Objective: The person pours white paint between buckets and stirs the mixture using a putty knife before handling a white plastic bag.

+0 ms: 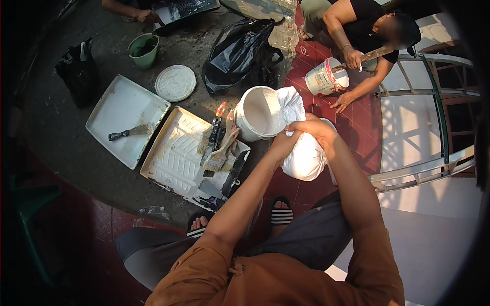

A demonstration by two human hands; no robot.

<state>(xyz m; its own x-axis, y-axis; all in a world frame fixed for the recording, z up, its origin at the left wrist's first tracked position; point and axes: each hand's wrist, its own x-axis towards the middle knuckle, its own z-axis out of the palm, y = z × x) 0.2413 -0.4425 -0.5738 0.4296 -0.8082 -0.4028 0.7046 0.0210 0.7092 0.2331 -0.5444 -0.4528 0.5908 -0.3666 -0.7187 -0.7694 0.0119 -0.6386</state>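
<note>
Both hands are closed round the gathered neck of a white cloth bundle (304, 159), which looks like a sack and bulges below them. My left hand (284, 145) grips its near left side, and my right hand (317, 129) wraps the neck from the right. Above my hands the loose top of the cloth flares beside the rim of a white bucket (259, 113), whose inner wall is coated with pale paint. Behind the bundle shows part of a pale rim, mostly hidden. What the bundle holds cannot be seen.
Left of the bucket lie a paint tray (176, 148) with several brushes and a white tray (122, 109) with a scraper (130, 131). Beyond are a round lid (175, 83), black plastic bag (240, 53) and green pot (143, 51). A co-worker (357, 30) tilts another bucket (326, 77).
</note>
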